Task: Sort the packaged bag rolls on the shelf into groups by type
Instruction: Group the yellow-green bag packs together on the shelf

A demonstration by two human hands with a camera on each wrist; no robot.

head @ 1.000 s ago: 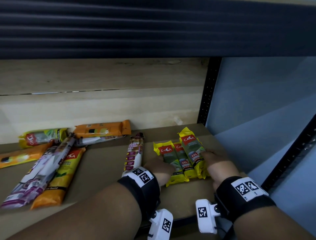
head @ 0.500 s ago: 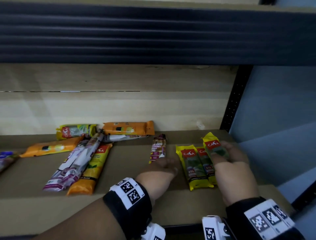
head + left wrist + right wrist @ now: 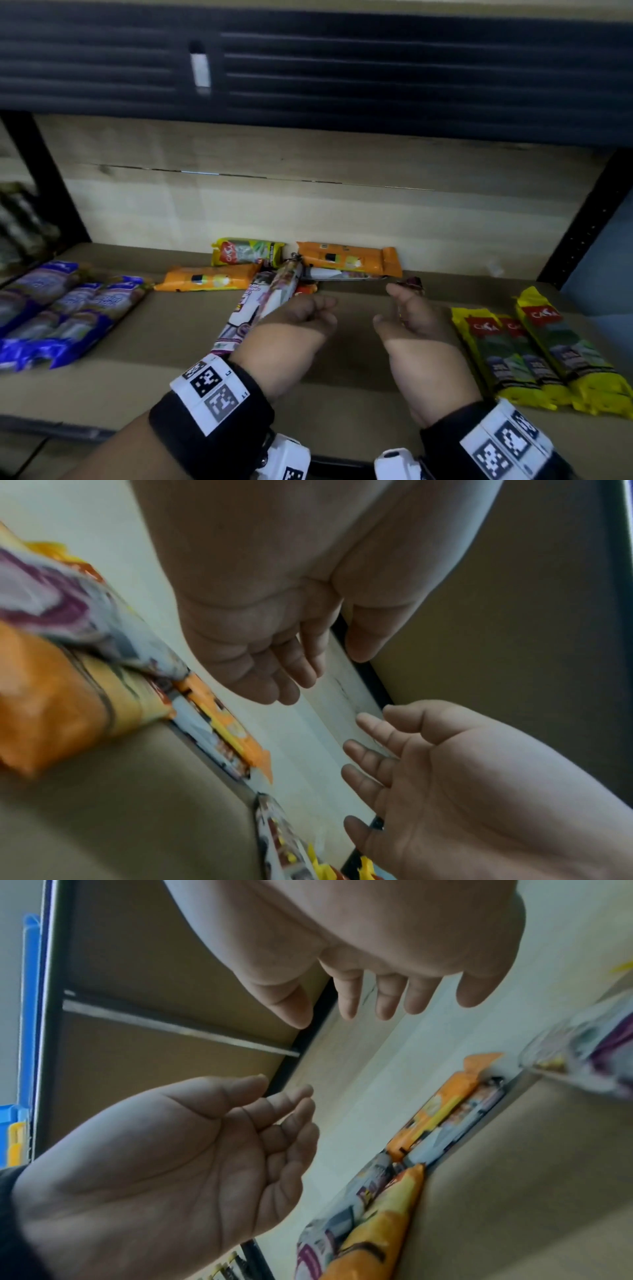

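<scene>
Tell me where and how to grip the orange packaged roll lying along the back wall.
Take the orange packaged roll across its narrow middle, coming from above and the front: it lies flat, lengthwise against the wall, partly atop a white pack, so its near edge is reachable.

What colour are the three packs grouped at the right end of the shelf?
Yellow wrappers with red logo patches, clearest in the head view: the three packs lie side by side.

The head view looks forward and down into the shelf [image 3: 342, 394] from close in front, back wall across mid-frame, both wrists at the bottom edge. The left wrist view sits right under the left hand [image 3: 260, 601], rolled sideways, facing the back wall. The right wrist view does likewise under the right hand [image 3: 359, 934]. All three share both hands and the orange pack [image 3: 346, 258] [image 3: 222, 723] [image 3: 435, 1112] against the wall.
</scene>
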